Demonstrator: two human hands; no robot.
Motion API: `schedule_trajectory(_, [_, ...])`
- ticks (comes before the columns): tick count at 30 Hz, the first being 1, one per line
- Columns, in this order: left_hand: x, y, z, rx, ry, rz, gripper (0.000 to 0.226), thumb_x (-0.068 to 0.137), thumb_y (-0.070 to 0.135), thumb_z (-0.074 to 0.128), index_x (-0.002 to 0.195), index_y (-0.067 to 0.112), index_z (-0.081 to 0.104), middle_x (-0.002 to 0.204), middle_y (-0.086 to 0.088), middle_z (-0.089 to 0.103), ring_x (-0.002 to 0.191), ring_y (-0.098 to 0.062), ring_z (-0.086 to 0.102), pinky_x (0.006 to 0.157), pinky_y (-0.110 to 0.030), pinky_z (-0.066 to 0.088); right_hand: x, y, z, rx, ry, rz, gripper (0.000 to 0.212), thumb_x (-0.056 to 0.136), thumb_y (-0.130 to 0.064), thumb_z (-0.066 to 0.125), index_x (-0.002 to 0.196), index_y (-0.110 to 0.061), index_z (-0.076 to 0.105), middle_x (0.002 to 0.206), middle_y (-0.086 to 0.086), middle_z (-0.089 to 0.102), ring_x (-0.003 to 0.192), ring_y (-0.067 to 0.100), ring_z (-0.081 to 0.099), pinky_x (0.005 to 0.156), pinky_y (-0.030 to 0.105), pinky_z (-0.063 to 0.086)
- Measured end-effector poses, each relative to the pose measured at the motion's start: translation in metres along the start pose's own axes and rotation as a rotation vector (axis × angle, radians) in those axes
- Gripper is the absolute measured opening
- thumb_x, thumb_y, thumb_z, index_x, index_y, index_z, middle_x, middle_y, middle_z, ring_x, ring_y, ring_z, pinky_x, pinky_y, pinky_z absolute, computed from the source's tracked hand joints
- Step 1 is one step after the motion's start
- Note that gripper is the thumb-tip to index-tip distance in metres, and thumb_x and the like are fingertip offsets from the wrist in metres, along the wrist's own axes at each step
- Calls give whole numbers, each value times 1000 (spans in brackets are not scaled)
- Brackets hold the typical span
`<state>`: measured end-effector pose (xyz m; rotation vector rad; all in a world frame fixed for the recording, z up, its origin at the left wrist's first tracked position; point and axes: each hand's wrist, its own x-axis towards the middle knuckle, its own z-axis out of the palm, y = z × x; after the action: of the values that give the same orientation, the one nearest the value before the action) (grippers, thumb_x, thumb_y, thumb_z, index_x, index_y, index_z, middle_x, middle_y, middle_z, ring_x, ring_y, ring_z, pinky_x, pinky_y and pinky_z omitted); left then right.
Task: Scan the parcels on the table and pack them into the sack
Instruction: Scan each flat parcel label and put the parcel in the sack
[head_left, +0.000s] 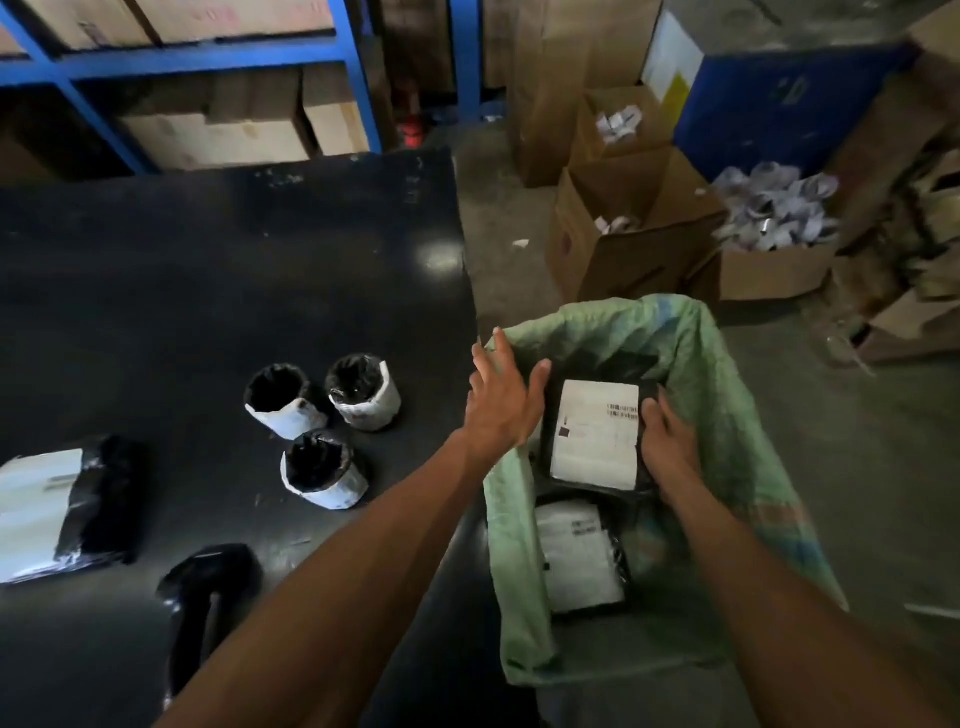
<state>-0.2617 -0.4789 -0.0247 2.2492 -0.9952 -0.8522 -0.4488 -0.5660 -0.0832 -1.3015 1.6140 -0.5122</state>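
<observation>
A green woven sack (727, 395) stands open off the right edge of the black table (208, 291). My right hand (667, 441) grips the right side of a black parcel with a white label (595, 436) inside the sack's mouth. Below it in the sack lies another black labelled parcel (579, 561). My left hand (501, 400) hovers open over the sack's left rim, fingers spread, holding nothing. On the table stand three round black parcels wrapped in white labels (322, 431). A flat black-and-white parcel (62, 506) lies at the left edge. A black hand scanner (202, 603) rests near the front.
Open cardboard boxes (623, 234) with crumpled paper sit on the concrete floor beyond the sack. A blue bin (779, 104) stands at the back right. Blue steel shelving (208, 57) with cartons runs behind the table.
</observation>
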Motion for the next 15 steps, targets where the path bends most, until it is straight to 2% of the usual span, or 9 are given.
schedule_trajectory(5, [16, -4, 20, 37, 61, 13, 84, 101, 58, 35, 158, 20, -14, 162, -24, 10, 136, -50, 39, 106, -60, 41, 32, 11, 40, -128, -190, -6, 48, 109, -35, 43, 156, -30, 40, 152, 12, 51, 135, 30, 49, 110, 32, 37])
schedule_trajectory(9, [24, -10, 14, 99, 75, 55, 83, 103, 51, 38, 159, 14, -12, 157, -22, 23, 126, -46, 51, 98, -50, 47, 53, 24, 74, -191, -280, -38, 49, 109, -38, 39, 158, -32, 38, 152, 13, 51, 137, 29, 47, 106, 28, 34])
schedule_trajectory(13, [27, -14, 6, 105, 80, 56, 80, 104, 49, 39, 159, 18, -10, 155, -16, 30, 115, -46, 57, 92, -49, 48, 69, 40, 91, -319, -285, 13, 54, 108, -50, 31, 160, -38, 27, 160, 17, 30, 148, 35, 28, 122, 46, 21])
schedule_trajectory(15, [27, -15, 6, 105, 72, 54, 80, 104, 49, 39, 160, 19, -9, 154, -16, 31, 113, -46, 58, 91, -49, 49, 74, 47, 95, -307, -316, 41, 56, 107, -52, 30, 161, -35, 23, 159, 18, 36, 144, 37, 37, 119, 48, 28])
